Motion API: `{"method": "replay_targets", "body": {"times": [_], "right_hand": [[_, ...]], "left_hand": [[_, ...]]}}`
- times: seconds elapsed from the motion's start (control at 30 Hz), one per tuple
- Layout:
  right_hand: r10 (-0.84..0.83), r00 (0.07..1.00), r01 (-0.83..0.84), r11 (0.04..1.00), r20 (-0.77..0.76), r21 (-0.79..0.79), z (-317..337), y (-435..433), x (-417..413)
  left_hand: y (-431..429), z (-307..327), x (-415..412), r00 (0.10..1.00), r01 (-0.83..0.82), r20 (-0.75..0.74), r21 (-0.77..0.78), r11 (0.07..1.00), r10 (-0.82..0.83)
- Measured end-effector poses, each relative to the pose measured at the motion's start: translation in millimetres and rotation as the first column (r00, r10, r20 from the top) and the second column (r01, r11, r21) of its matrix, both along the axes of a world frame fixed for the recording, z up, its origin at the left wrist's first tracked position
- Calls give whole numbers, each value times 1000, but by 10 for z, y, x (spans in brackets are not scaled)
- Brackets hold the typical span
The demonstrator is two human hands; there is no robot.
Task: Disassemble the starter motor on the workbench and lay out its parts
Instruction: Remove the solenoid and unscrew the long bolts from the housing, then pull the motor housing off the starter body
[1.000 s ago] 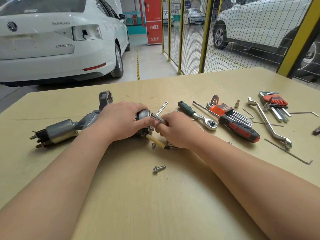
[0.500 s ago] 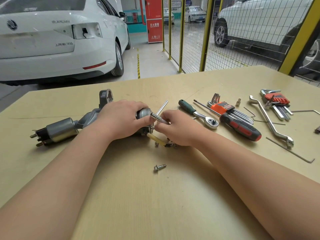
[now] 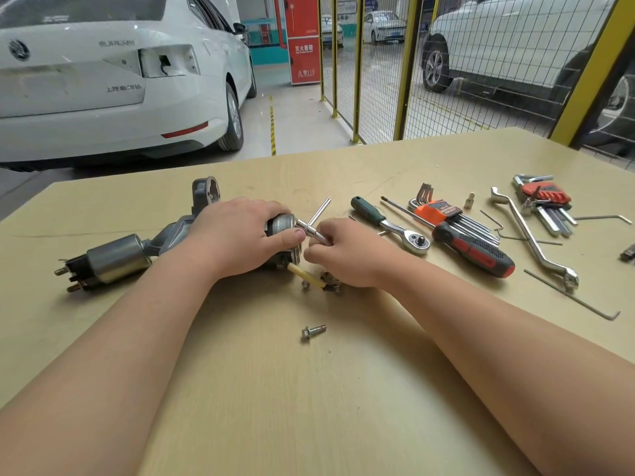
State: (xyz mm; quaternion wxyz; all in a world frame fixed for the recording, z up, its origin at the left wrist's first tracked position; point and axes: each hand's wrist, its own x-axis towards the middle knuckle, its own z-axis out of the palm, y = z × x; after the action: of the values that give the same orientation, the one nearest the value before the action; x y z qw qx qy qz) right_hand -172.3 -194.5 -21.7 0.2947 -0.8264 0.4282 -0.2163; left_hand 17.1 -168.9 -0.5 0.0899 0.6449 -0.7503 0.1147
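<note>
The grey starter motor (image 3: pixel 117 257) lies on its side on the wooden workbench (image 3: pixel 309 407), solenoid end to the left, mounting ear at the back. My left hand (image 3: pixel 237 235) clamps over the motor body and holds it down. My right hand (image 3: pixel 347 252) pinches a silver T-handle socket wrench (image 3: pixel 314 225) whose socket end sits against the motor's end cap (image 3: pixel 281 224). A yellow-sleeved lead (image 3: pixel 305 276) sticks out below the cap. One loose bolt (image 3: pixel 313 331) lies nearer to me.
Right of my hands lie a green-handled ratchet (image 3: pixel 388 223), a red-and-black screwdriver (image 3: pixel 474 250), two hex key sets (image 3: pixel 443 214), an offset ring spanner (image 3: pixel 536 242) and loose hex keys (image 3: pixel 572 298). Small hardware (image 3: pixel 330 283) sits under my right hand. A yellow mesh fence (image 3: pixel 481 63) stands behind.
My right hand and the T-handle wrench have shifted slightly, the crossbar now angled a bit differently at the end cap. My left hand and the motor stay put.
</note>
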Motion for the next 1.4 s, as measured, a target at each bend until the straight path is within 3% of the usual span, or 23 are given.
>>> {"method": "replay_targets", "body": {"times": [0.2, 0.33, 0.47, 0.67, 0.8, 0.87, 0.97, 1.03, 1.17, 1.3, 1.4], "right_hand": [[2, 998, -8, 997, -70, -80, -2, -4, -27], [-91, 992, 75, 984, -92, -162, 29, -47, -134], [-130, 989, 118, 981, -76, -154, 54, -59, -254], [-155, 954, 90, 964, -257, -250, 155, -60, -447], [-198, 876, 59, 949, -440, -308, 188, -55, -522], [-207, 853, 45, 944, -479, -328, 189, -47, -511], [-216, 878, 35, 918, -426, -394, 184, -17, -467], [-158, 937, 24, 918, -311, -395, 190, 21, -417], [79, 996, -83, 984, -28, -158, 202, 187, -188], [210, 970, -220, 973, -122, -75, 93, 261, 70], [211, 976, -214, 974, -56, -69, 36, 250, 146]], "left_hand": [[17, 7, -10, 1000, -10, 1, 8, 1000, 10], [40, 29, -28, 1000, -21, -3, 20, 1000, 21], [108, 84, -49, 999, -24, -23, 110, 994, 27], [297, 236, -66, 999, -6, -50, 251, 968, 19], [351, 213, -144, 994, -59, 109, 269, 961, 30], [354, 183, -149, 994, -72, 104, 282, 957, 44], [335, 155, -145, 991, -60, 135, 247, 967, 27], [343, 137, -142, 991, -58, 134, 212, 976, 30], [420, 60, -101, 994, -20, 111, 132, 991, 5], [517, -6, -71, 999, 11, 52, 72, 997, -14], [561, -25, -65, 999, 20, 34, 10, 1000, -20]]}}
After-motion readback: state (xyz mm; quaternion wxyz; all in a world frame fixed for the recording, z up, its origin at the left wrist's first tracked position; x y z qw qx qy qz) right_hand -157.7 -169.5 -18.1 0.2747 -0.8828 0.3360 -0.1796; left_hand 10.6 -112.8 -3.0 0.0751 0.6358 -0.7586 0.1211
